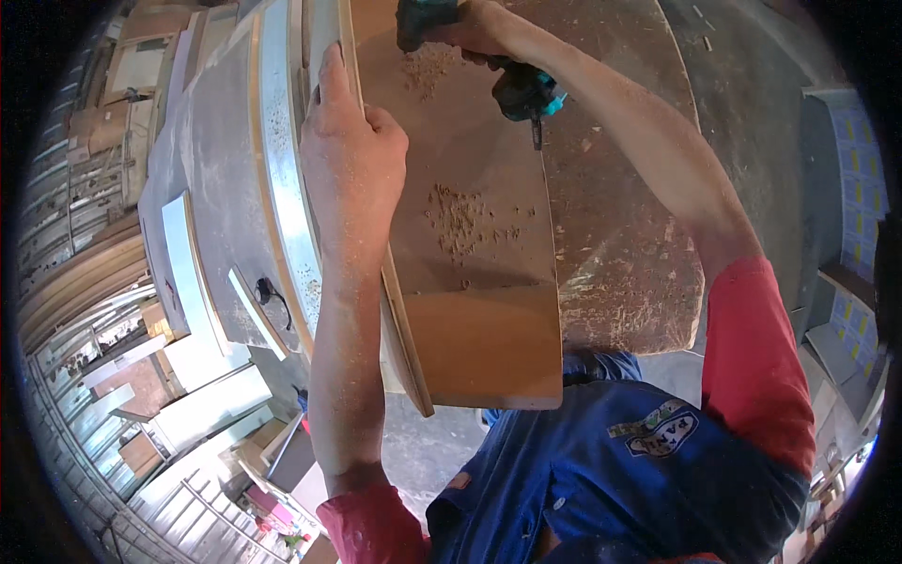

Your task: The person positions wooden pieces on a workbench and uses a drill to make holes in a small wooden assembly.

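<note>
On the workbench, at its near edge: one brown wooden panel [470, 235], flat face up, its near end overhanging the bench towards the person; two scatters of wood shavings [460, 221] lie on its face, one mid-panel, one near the far end. Left hand [349, 160]: closed over the panel's left edge, fingers wrapped around the rim, thumb side up, pinning the board in place. Right hand [470, 28]: closed around the grip of a teal and black cordless drill [521, 89], held low over the panel's right edge with the bit pointing down at or just beside that edge; whether the tip touches the wood cannot be told. Step in hand, judged: drilling or driving along the panel, with some holes apparently already made, given the shavings. Next move, judged: calls for a steady clamp from the left hand and a square, firm push on the drill so the bit does not skate off the narrow edge. Surroundings: chipboard bench top [629, 273], dusty, beneath and right of the panel; grey sheet with a pale metal strip [282, 169] just left of the panel; stacked boards and offcuts [178, 376] on the floor further left. Obstructions: loose shavings on the face; the left fingers are well clear of the bit.
</note>
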`<state>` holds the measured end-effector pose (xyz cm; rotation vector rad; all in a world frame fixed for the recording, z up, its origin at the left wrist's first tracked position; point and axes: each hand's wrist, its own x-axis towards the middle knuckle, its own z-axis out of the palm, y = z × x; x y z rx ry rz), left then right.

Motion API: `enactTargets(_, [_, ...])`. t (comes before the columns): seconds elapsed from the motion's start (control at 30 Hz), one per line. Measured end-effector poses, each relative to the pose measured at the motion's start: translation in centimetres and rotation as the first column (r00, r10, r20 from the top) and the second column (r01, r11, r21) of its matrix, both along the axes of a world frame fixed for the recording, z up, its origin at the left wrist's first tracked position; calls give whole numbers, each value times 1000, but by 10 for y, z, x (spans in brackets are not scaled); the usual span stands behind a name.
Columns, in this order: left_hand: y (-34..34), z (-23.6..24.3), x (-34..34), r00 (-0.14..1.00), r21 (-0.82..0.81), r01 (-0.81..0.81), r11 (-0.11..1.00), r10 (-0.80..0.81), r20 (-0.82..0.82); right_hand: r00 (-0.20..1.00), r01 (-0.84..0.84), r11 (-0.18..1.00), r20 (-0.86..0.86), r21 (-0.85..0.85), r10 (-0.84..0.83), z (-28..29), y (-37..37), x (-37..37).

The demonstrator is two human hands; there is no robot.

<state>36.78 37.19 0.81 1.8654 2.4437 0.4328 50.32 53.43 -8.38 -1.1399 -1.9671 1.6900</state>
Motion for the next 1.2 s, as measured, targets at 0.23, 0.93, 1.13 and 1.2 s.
enactTargets(0.23, [-1, -6, -3, 994, 104, 66, 992, -55, -99, 990, 45, 998, 130, 34, -49, -26, 33, -35])
enactTargets(0.93, [2, -13, -6, 995, 174, 98, 980, -93, -39, 952, -19, 995, 305, 95, -11, 0, 27, -49])
enactTargets(1.13, [0, -9, -6, 993, 180, 115, 977, -108, -47, 957, -141, 910, 288, 389, 25, -8, 24, -61])
enactTargets(1.2, [0, -11, -6, 992, 176, 119, 977, -110, -59, 988, -141, 857, 130, 495, 88, -24, 35, -65])
